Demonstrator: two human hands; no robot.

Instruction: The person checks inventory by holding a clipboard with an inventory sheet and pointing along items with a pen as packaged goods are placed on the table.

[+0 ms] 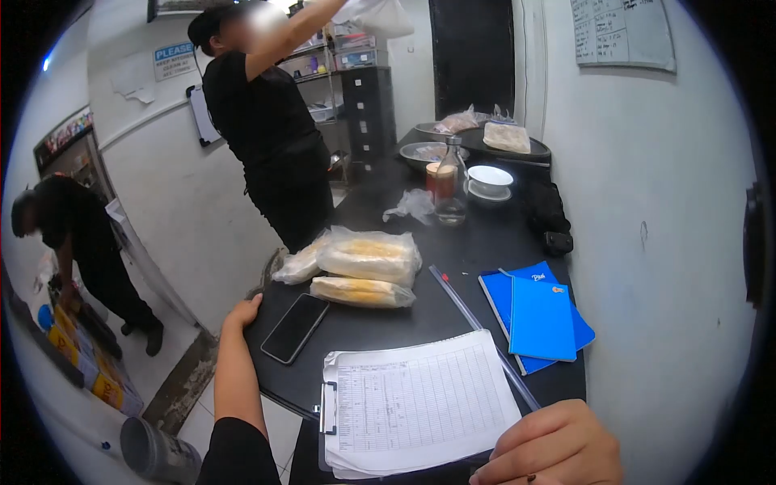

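My left hand (242,311) holds the table's left edge, its thumb on top and the other fingers mostly hidden. A black phone (295,328) lies flat just right of it. Beyond the phone are several plastic-wrapped packs of pale, yellowish food (368,255). My right hand (558,444) is closed by the lower right corner of a clipboard with printed table sheets (420,404). A small dark tip shows under its curled fingers, but what they hold is hidden. A clear stick-like strip (477,323) runs under the papers' right side.
Blue notebooks (541,319) lie at right. Farther back stand a glass bottle (451,190), white bowls (490,181) and a tray (533,151) with a bagged pack. One person (263,129) stands beyond the table with an arm raised; another (89,242) bends at left. A grey bin (158,453) stands below left.
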